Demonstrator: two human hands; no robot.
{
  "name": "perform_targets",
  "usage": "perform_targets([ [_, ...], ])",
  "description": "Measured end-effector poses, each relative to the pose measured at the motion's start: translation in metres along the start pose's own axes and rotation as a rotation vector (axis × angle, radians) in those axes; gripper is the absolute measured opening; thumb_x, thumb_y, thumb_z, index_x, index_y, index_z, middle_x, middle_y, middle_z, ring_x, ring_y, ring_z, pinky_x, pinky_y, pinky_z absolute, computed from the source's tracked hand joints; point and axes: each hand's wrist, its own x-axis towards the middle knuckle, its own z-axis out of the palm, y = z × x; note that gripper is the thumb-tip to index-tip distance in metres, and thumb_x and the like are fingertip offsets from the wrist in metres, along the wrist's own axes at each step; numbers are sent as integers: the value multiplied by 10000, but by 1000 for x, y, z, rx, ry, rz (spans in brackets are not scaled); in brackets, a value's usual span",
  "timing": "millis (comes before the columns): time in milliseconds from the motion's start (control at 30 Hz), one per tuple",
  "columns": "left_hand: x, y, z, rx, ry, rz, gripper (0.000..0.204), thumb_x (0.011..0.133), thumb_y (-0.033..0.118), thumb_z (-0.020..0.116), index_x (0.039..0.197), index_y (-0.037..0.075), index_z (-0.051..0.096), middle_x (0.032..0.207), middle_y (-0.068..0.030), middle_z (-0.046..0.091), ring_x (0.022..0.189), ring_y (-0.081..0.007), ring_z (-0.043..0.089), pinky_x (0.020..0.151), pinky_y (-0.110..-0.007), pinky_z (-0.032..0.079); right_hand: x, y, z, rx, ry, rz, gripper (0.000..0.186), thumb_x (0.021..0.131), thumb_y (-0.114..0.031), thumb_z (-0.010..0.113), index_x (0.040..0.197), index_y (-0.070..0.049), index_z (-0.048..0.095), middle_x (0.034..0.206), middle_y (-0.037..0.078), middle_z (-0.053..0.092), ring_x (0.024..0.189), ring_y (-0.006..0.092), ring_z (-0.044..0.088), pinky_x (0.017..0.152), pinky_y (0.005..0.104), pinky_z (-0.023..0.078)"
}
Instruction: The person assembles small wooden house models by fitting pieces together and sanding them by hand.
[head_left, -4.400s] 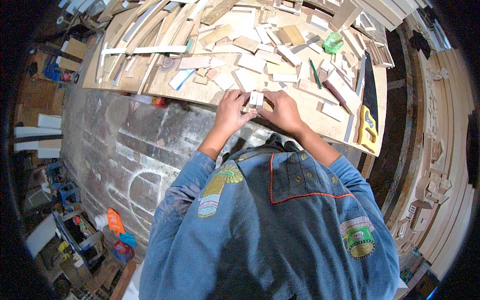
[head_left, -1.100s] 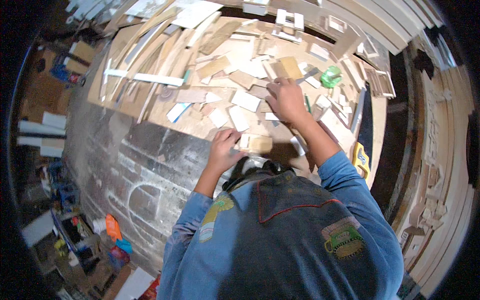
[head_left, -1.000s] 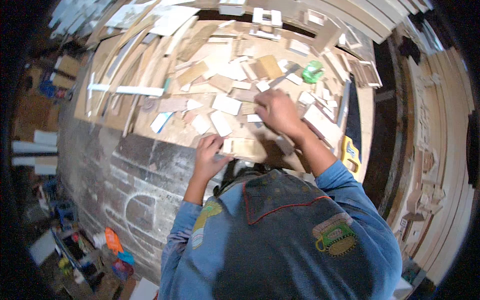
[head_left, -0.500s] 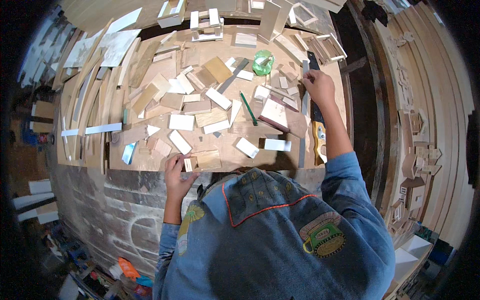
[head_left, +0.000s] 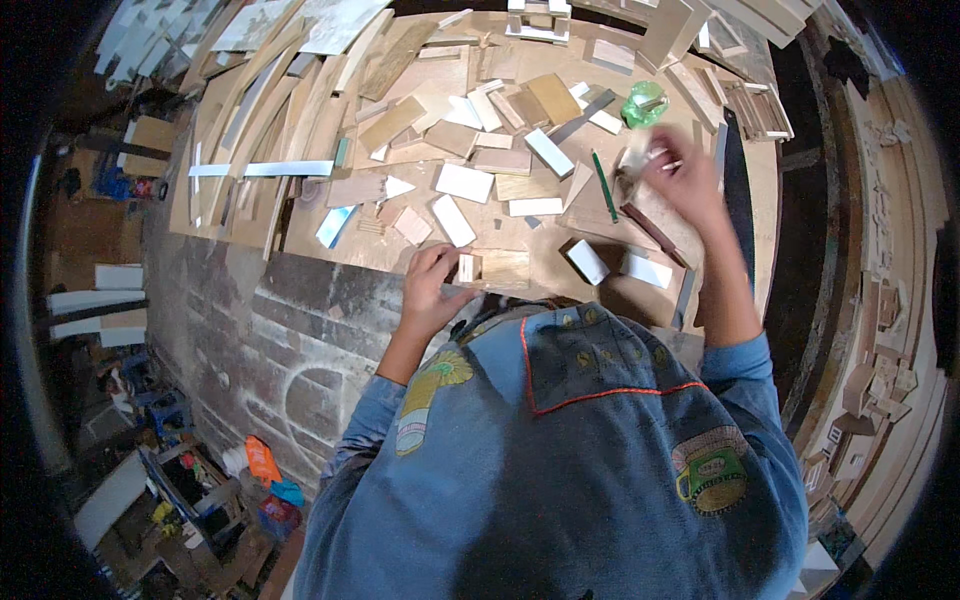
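My left hand (head_left: 428, 288) is at the table's near edge, thumb and fingers closed around the sides of a small wooden block (head_left: 470, 268). That block lies against a flat, light-brown wooden piece (head_left: 506, 269). Smeared by motion, my right hand (head_left: 688, 182) hovers over wood offcuts at the right of the table. Something pale shows at its fingertips, too blurred to name. Just left of it lies a green pencil (head_left: 605, 187), and beyond it a crumpled green plastic bag (head_left: 645, 104). A dark reddish-brown strip (head_left: 655, 234) lies below the right hand.
White-faced blocks (head_left: 463, 183) and offcuts cover the middle of the table. Long wooden strips (head_left: 262, 130) are piled at the left. A dark blade (head_left: 737, 190) and a grey metal strip (head_left: 686, 298) lie by my right forearm. Small wooden frames (head_left: 758, 110) stand at the far right.
The whole view has shifted, so the table sits farther right. My right hand has moved left and nearer, from the dark blade to the offcuts. My left hand stays at the small block.
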Motion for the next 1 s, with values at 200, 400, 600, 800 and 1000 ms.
perform_targets([
  [200, 4, -2, 4, 24, 41, 96, 615, 577, 180, 853, 1138, 69, 626, 1136, -111, 584, 1061, -335, 540, 901, -416, 458, -79, -65, 118, 381, -405, -140, 524, 684, -27, 792, 1166, -65, 590, 1001, 74, 664, 925, 185, 634, 828, 308, 506],
  [400, 2, 1, 1, -24, 67, 103, 574, 596, 167, 835, 1120, 66, 624, 1117, -122, 581, 1054, -347, 538, 907, -426, 455, -86, -70, 155, 240, -290, -324, 446, 623, -84, 812, 1026, -57, 624, 889, 134, 653, 857, 353, 633, 786, 414, 505],
  [600, 2, -3, -2, 12, 21, 104, 598, 617, 265, 821, 1146, 79, 614, 1110, -104, 573, 1070, -328, 517, 915, -424, 443, -87, -75, 164, 267, -202, -416, 467, 577, -76, 830, 1001, -53, 638, 904, 135, 669, 873, 343, 645, 769, 388, 521],
  [800, 1, -6, -2, 20, 46, 146, 614, 620, 279, 821, 1164, 86, 612, 1081, -97, 567, 1051, -324, 517, 912, -421, 445, -93, -65, 169, 203, -225, -372, 531, 575, -43, 803, 1078, -57, 630, 1022, 153, 664, 961, 367, 626, 839, 417, 505],
  [1000, 0, -9, -1, 29, 37, 154, 634, 633, 276, 818, 1196, 92, 592, 1076, -101, 566, 1057, -329, 513, 917, -423, 444, -101, -63, 168, 106, -197, -362, 587, 587, -70, 821, 1141, -79, 628, 1093, 153, 659, 1075, 368, 588, 919, 428, 467],
])
